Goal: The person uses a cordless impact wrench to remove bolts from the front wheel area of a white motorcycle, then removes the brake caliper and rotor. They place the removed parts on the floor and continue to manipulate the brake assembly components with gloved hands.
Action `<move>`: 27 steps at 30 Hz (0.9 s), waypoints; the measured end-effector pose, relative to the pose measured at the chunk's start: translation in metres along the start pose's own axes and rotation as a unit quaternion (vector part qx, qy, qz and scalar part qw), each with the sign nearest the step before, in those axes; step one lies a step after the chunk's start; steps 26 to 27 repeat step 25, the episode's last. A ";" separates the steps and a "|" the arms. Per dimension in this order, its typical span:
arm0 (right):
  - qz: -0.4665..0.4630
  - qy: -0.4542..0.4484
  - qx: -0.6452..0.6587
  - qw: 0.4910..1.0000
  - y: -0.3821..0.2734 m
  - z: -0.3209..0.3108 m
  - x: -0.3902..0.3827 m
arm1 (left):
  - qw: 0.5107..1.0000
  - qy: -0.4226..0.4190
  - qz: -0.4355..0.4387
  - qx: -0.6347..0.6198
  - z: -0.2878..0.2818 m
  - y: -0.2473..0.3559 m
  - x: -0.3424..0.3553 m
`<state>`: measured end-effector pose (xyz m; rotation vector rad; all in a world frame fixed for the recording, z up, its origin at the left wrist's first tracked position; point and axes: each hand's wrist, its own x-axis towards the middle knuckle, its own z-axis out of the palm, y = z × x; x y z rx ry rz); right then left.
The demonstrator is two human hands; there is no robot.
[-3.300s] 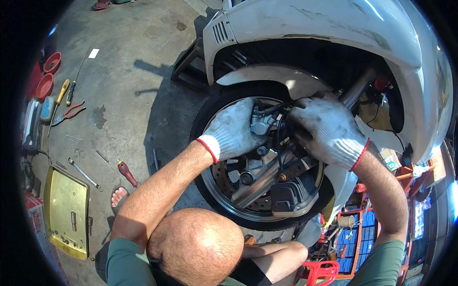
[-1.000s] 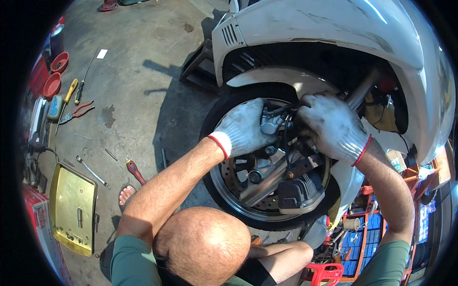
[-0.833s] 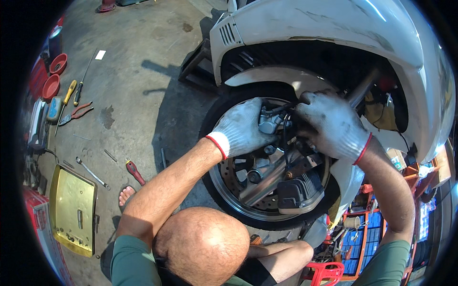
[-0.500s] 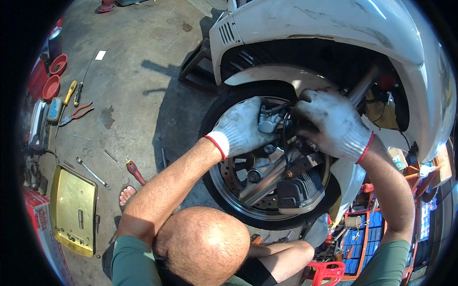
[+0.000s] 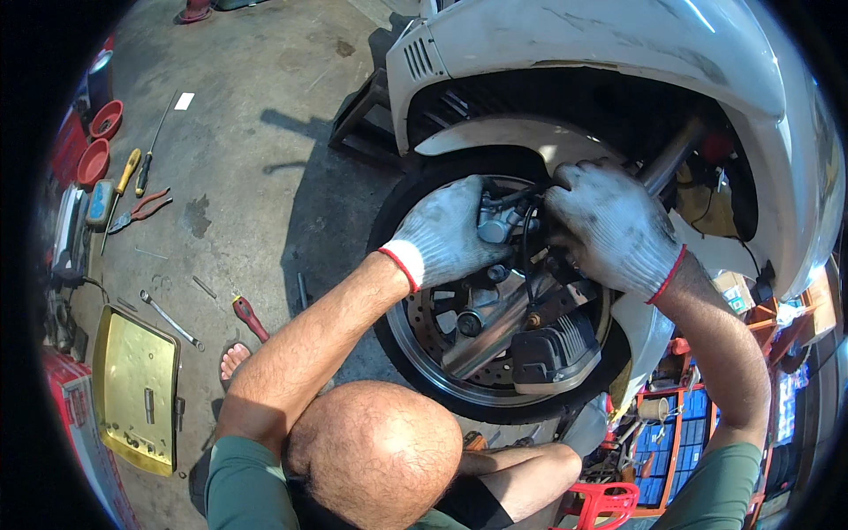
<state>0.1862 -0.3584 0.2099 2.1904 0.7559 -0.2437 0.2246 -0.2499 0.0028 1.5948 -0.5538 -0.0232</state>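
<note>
Both my hands wear white knit gloves with red cuffs, greyed with dirt. My left hand (image 5: 446,228) grips the near-left side of a silver brake caliper (image 5: 495,231), its fingertips hidden behind the metal. At the caliper's right side, my right hand (image 5: 611,225) is closed, fingers curled under; whatever they hold is hidden. A thin black hose (image 5: 527,265) runs down between the hands. Behind them is a motorcycle's front wheel with a black tire (image 5: 397,371). A shiny fork tube (image 5: 484,343) slants across it, beside a black finned cover (image 5: 555,358).
White bodywork (image 5: 601,40) arches over the wheel. On the floor at left lie screwdrivers (image 5: 126,177), pliers (image 5: 141,212), a wrench (image 5: 170,321) and a red-handled screwdriver (image 5: 250,318). A yellow metal tray (image 5: 132,353) holds small parts. A red stool (image 5: 605,503) and blue drawers (image 5: 676,442) stand at right.
My right hand has shifted and turned slightly beside the caliper, its wrist a little to the left. My left hand keeps its grip, almost unmoved.
</note>
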 end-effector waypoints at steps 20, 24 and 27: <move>0.002 0.011 -0.021 1.000 0.004 -0.001 -0.001 | 1.000 -0.014 -0.016 0.006 -0.003 0.004 0.000; -0.013 -0.024 0.022 0.999 0.009 -0.001 -0.001 | 0.999 -0.027 -0.025 0.017 -0.005 0.007 -0.001; -0.005 -0.066 0.002 0.998 0.007 -0.007 0.000 | 0.999 -0.033 -0.029 0.023 -0.007 0.008 -0.001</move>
